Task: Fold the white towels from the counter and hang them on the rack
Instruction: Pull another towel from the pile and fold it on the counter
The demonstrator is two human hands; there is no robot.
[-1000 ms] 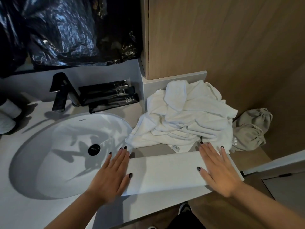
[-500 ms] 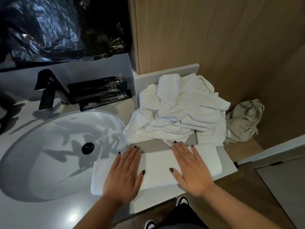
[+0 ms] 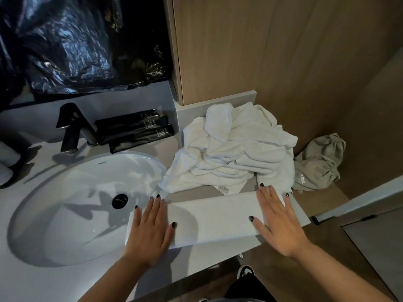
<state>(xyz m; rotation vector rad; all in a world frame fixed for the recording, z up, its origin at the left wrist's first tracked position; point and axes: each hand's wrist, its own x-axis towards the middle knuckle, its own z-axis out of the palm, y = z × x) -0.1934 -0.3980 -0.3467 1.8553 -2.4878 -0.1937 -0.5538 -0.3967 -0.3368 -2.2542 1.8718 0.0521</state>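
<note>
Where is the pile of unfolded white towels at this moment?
In the head view the pile of unfolded white towels lies on the counter right of the sink, behind the folded towel.

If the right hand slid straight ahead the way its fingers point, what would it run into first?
Probably the heap of unfolded white towels. The right hand lies flat on the folded towel, fingers pointing away from the person; the heap's near edge sits just beyond the fingertips, with a thin strip of counter between.
</note>
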